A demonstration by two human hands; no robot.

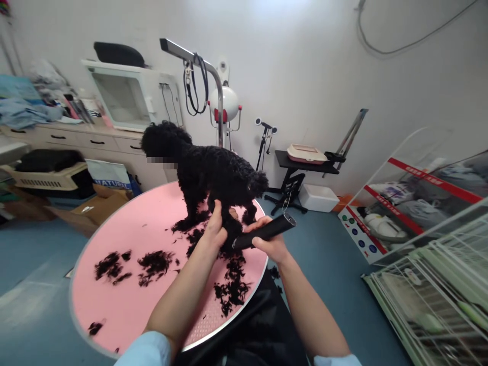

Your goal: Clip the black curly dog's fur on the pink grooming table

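Observation:
A black curly-coated dog [219, 170] stands on a round pink grooming table [129, 315], its head toward the left. My left hand [218, 227] is closed around one of the dog's hind legs, thumb up, with part of its fingers hidden behind the leg. In my right hand [271, 245] is a black hair clipper [270, 230], its blade end against the lower part of that leg. Clumps of cut black hair [155, 265] lie scattered on the tabletop, with more hair [232, 284] just below the clipper.
A metal grooming arm [213, 76] with a hanging black leash [196, 86] rises behind the dog. At the right stand a wire cage [415, 300] and a clear-walled pen [404, 203]. An open cardboard box [91, 208] is on the floor at the left.

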